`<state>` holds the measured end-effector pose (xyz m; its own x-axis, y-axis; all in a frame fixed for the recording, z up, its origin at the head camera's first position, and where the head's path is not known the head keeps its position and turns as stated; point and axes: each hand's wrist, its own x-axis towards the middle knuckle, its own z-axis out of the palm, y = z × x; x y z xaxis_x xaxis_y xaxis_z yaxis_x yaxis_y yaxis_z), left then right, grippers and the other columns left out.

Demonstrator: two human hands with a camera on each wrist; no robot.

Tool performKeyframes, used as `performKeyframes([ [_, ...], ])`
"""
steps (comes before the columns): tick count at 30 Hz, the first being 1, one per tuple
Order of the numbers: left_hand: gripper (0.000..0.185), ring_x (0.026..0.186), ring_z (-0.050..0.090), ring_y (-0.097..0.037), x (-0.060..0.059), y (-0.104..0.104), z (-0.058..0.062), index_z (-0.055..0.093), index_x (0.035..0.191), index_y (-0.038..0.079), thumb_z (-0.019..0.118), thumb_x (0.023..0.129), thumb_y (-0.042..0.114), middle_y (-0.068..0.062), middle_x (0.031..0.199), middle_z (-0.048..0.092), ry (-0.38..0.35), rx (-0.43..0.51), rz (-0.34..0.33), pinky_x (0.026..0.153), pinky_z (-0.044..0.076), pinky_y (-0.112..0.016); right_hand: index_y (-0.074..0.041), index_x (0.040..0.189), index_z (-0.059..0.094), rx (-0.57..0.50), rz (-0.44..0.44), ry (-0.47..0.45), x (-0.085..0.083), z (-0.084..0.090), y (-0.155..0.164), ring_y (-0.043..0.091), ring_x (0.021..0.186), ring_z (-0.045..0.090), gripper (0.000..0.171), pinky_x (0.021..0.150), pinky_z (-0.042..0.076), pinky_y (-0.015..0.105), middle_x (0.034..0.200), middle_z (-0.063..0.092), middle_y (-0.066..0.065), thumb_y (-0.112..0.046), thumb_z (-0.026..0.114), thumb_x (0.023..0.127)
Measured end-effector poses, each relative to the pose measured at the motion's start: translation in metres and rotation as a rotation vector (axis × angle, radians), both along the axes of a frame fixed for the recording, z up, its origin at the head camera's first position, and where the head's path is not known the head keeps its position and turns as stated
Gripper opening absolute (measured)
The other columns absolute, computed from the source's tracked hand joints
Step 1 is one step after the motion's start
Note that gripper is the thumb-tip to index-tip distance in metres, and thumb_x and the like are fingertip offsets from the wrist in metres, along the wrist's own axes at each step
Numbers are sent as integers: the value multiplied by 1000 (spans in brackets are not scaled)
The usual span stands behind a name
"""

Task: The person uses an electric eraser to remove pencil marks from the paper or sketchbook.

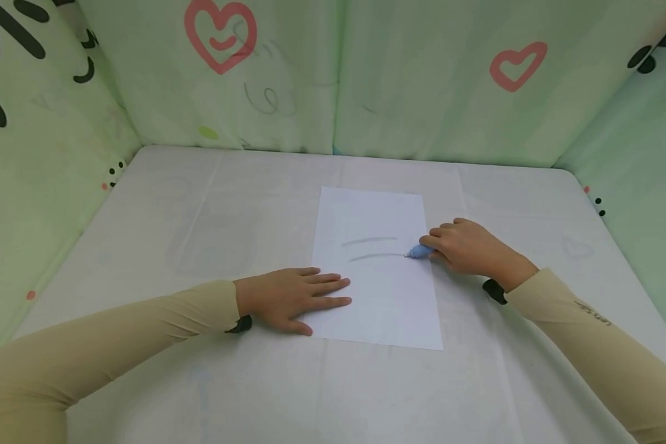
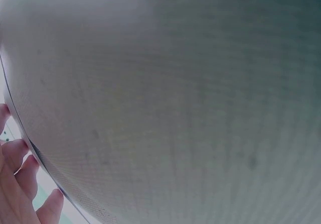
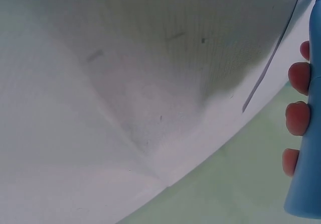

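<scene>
Paper (image 1: 380, 290): one white sheet, flat on white table (image 1: 172, 234), two grey strokes.
Left hand (image 1: 288, 299): one, fingers straight, pressing sheet's left edge.
Right hand (image 1: 466, 246): one, fingers curled round blue marker (image 1: 419, 251), tip on sheet.

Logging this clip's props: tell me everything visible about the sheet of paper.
The paper is a plain white sheet lying flat in portrait on the white table cover, near the middle. Two short grey strokes run across its upper half, one above the other. The left hand rests flat on its lower left edge. The right hand holds a blue marker with its tip on the end of the lower stroke.
</scene>
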<state>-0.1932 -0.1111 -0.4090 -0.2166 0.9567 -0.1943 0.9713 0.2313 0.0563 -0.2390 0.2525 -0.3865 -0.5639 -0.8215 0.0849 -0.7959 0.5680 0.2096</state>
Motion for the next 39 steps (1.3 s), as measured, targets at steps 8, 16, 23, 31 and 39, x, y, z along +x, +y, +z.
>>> performKeyframes([
  [8,70,147,16,-22,0,0,1,18,152,18,39,95,54,-8,158,16,-23,-2,7,117,23,-43,-7,89,60,-4,-4,-1,-2,0,-1,20,65,59,19,64,50,40,72,61,2,-9,74,77],
  [16,71,147,15,-21,0,0,0,17,152,19,38,95,55,-8,159,16,-15,1,5,117,22,-43,-7,87,60,-15,9,2,0,2,0,20,61,56,19,60,47,37,69,59,1,-8,75,75],
  [23,71,147,15,-21,0,0,2,17,152,19,38,95,55,-8,158,16,-16,-10,7,117,22,-43,-7,87,59,-15,1,7,-1,2,-2,18,62,55,19,59,44,35,68,58,1,-9,75,76],
  [31,71,147,16,-22,0,0,2,18,152,18,39,95,54,-9,158,16,-20,-4,1,117,23,-43,-7,86,60,-6,14,6,-1,4,-2,16,60,53,20,56,39,32,68,59,0,-9,76,74],
  [39,71,147,17,-22,0,0,2,19,152,18,39,94,54,-9,158,17,-25,5,4,117,23,-43,-8,88,61,6,13,13,-4,2,-4,17,60,54,18,57,41,33,70,60,0,-11,75,76],
])
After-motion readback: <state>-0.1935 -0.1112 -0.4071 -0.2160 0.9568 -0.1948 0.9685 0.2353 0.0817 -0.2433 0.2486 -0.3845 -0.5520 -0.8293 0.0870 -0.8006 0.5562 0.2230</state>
